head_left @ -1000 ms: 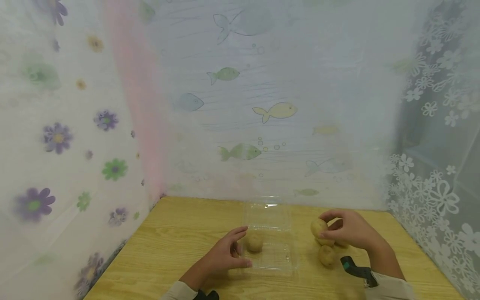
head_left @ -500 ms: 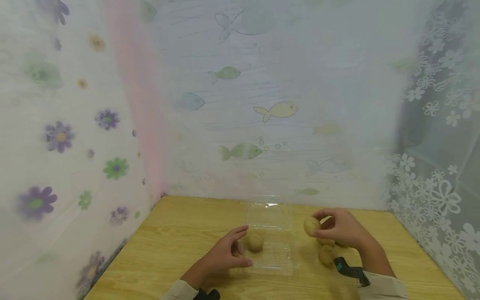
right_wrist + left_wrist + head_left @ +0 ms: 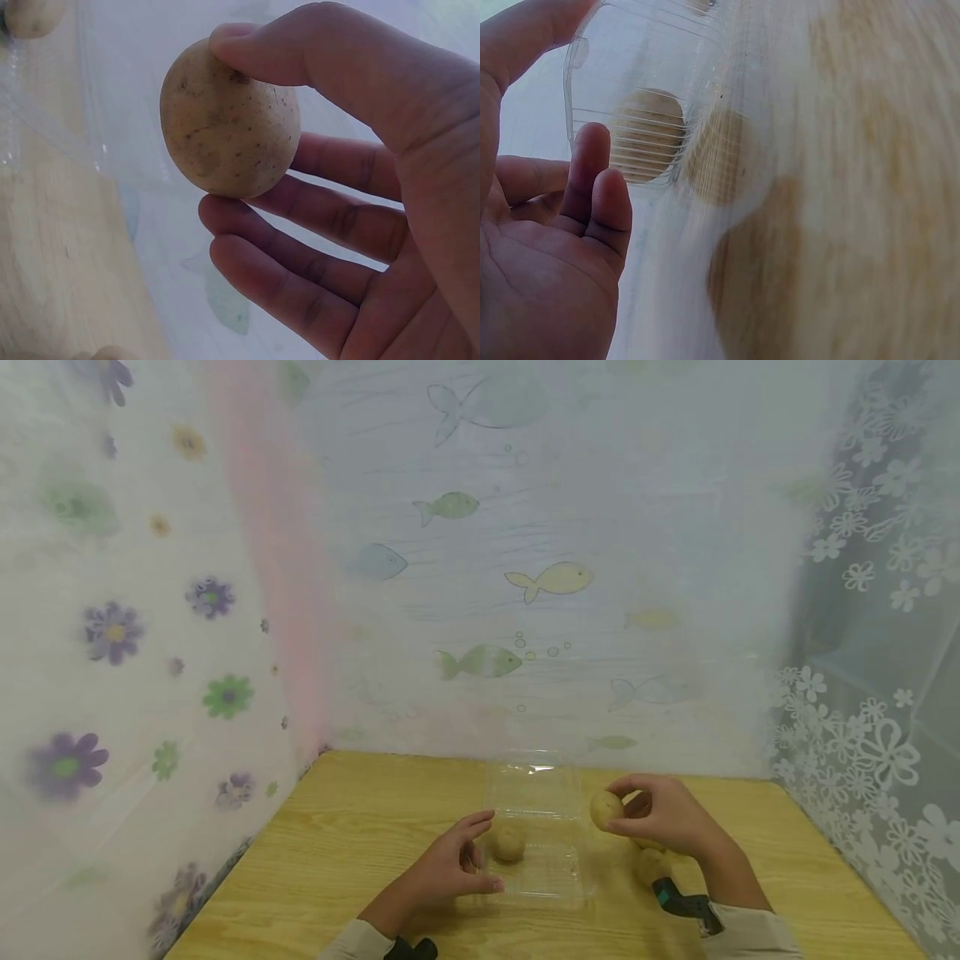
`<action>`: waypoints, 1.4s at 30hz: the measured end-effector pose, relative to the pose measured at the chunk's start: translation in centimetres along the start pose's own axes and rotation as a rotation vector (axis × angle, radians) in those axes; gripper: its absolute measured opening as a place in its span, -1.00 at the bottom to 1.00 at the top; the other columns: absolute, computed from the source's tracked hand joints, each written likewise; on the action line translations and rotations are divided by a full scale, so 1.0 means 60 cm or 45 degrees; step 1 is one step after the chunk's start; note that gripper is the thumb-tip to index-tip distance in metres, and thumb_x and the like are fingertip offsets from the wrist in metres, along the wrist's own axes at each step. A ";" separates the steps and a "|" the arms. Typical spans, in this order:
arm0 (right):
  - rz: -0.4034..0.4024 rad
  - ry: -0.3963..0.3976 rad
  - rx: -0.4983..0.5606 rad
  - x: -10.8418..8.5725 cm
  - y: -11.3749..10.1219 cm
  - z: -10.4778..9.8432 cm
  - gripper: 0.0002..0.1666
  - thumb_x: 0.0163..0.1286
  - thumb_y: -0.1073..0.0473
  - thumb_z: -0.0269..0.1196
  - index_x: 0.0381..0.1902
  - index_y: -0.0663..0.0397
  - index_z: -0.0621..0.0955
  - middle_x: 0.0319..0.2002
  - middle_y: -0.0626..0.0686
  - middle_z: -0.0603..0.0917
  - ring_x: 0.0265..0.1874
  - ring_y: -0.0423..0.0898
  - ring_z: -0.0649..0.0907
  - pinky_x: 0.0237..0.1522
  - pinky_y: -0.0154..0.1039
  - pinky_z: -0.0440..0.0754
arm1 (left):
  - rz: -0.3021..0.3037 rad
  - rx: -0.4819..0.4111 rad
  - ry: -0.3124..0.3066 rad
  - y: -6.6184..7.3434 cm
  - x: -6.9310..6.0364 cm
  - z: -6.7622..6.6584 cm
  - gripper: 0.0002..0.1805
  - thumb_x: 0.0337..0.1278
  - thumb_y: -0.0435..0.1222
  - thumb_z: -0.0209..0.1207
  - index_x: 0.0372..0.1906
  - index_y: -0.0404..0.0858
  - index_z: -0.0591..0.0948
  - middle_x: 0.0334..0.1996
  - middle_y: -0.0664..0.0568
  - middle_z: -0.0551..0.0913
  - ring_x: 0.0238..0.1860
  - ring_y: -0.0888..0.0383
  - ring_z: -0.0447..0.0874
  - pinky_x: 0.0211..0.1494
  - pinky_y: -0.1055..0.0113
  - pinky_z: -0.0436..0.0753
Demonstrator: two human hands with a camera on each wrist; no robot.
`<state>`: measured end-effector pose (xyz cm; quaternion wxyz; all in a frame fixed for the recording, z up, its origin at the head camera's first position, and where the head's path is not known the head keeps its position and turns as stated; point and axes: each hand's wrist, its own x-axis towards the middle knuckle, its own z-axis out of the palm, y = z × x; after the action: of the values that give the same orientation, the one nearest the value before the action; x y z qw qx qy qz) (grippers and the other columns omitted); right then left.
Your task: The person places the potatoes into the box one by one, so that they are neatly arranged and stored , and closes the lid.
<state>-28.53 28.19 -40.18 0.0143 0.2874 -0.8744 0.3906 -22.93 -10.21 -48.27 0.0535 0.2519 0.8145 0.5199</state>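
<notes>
In the head view, my left hand holds the left end of an open clear plastic clamshell container, thumb near the front side and index finger near the back. One potato sits in its left part; in the left wrist view that potato shows through the ribbed wall. My right hand pinches another potato between thumb and fingers, raised just right of the container. Close up in the right wrist view, the held potato is pale with dark specks, its lower fingers loosely spread.
More potatoes lie on the wooden table beneath my right hand, partly hidden by the wrist camera mount. The container's lid lies folded back toward the fish-patterned curtain. Patterned curtains flank both sides.
My right hand has carried its potato leftward, away from the other potatoes and closer to the container. The left hand and the container have stayed in place.
</notes>
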 end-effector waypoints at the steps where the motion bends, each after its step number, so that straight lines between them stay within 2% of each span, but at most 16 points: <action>1: 0.000 0.001 0.001 0.001 -0.001 0.002 -0.32 0.20 -0.11 0.57 0.19 0.09 0.68 -0.06 0.10 0.76 -0.24 -0.16 0.76 -0.29 -0.27 0.73 | -0.002 0.003 0.000 0.000 0.000 0.000 0.02 0.18 -0.19 0.49 0.64 -0.19 0.17 0.40 -0.08 0.43 -0.25 0.15 0.49 -0.26 0.46 0.55; 11: -0.012 -0.016 0.014 0.009 -0.010 0.020 -0.33 0.19 -0.09 0.58 0.18 0.09 0.68 -0.09 0.10 0.77 -0.24 -0.13 0.76 -0.30 -0.28 0.73 | -0.016 -0.001 0.001 0.003 0.001 0.000 0.01 0.18 -0.20 0.49 0.63 -0.25 0.18 0.46 -0.06 0.38 -0.25 0.16 0.50 -0.26 0.46 0.55; 17: -0.068 -0.042 -0.001 0.013 -0.015 0.032 -0.36 0.17 -0.10 0.59 0.14 0.06 0.70 -0.04 0.08 0.76 -0.25 -0.14 0.77 -0.27 -0.30 0.73 | -0.015 0.011 0.006 0.007 -0.002 0.002 0.00 0.18 -0.20 0.49 0.63 -0.26 0.19 0.54 -0.04 0.29 -0.21 0.05 0.53 -0.24 0.45 0.56; 22: -0.068 -0.076 -0.016 0.016 -0.020 0.041 -0.38 0.17 -0.11 0.59 0.12 0.02 0.70 -0.02 0.05 0.76 -0.24 -0.15 0.77 -0.24 -0.32 0.71 | -0.012 0.017 0.006 0.009 -0.004 0.005 0.00 0.19 -0.21 0.48 0.63 -0.28 0.18 0.56 -0.03 0.26 -0.20 0.00 0.53 -0.24 0.45 0.57; 32: -0.092 -0.077 -0.036 0.020 -0.029 0.063 -0.41 0.16 -0.06 0.59 0.11 0.02 0.71 -0.03 0.00 0.76 -0.23 -0.15 0.77 -0.22 -0.33 0.71 | -0.008 0.043 0.007 0.007 -0.004 0.009 0.01 0.19 -0.20 0.48 0.63 -0.28 0.18 0.53 -0.04 0.29 -0.23 0.18 0.52 -0.22 0.45 0.59; 42: -0.114 -0.100 -0.035 0.028 -0.037 0.089 -0.42 0.15 0.00 0.60 0.10 0.06 0.71 -0.01 0.00 0.75 -0.20 -0.10 0.77 -0.23 -0.33 0.70 | -0.001 0.044 0.005 0.006 -0.004 0.008 0.04 0.17 -0.17 0.49 0.64 -0.24 0.16 0.53 0.02 0.28 -0.25 0.25 0.49 -0.24 0.47 0.59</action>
<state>-27.73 22.48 -41.97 0.0015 0.3413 -0.8658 0.3660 -22.41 -9.81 -48.21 0.0480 0.2514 0.8236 0.5061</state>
